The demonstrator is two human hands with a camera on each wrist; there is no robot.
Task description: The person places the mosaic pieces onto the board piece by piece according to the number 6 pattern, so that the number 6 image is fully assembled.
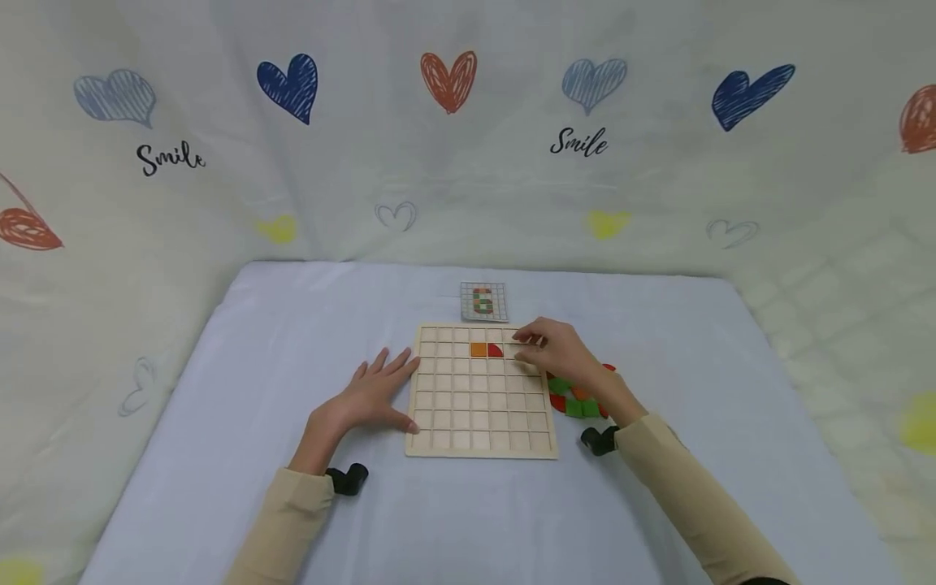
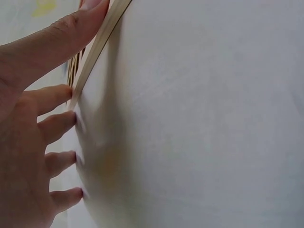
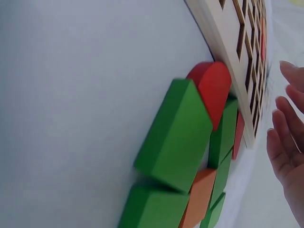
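A wooden grid board [image 1: 468, 398] lies on the table, with an orange square block [image 1: 478, 349] and a red quarter-round block [image 1: 495, 350] side by side in its second row. My left hand [image 1: 373, 394] is spread, its thumb and fingertips touching the board's left edge. Over the board's upper right corner hovers my right hand [image 1: 556, 348], fingers bent loosely and nothing seen between them. Beside the board's right edge lie loose blocks, among them a green block [image 3: 175, 133], a red rounded block [image 3: 216, 88] and an orange block [image 3: 198, 197].
Just behind the board sits a small pattern card [image 1: 483, 302] printed with a grid and a coloured figure. White cloth covers the table [image 1: 468, 520]. A curtain [image 1: 468, 179] with hearts hangs beyond the table's far edge.
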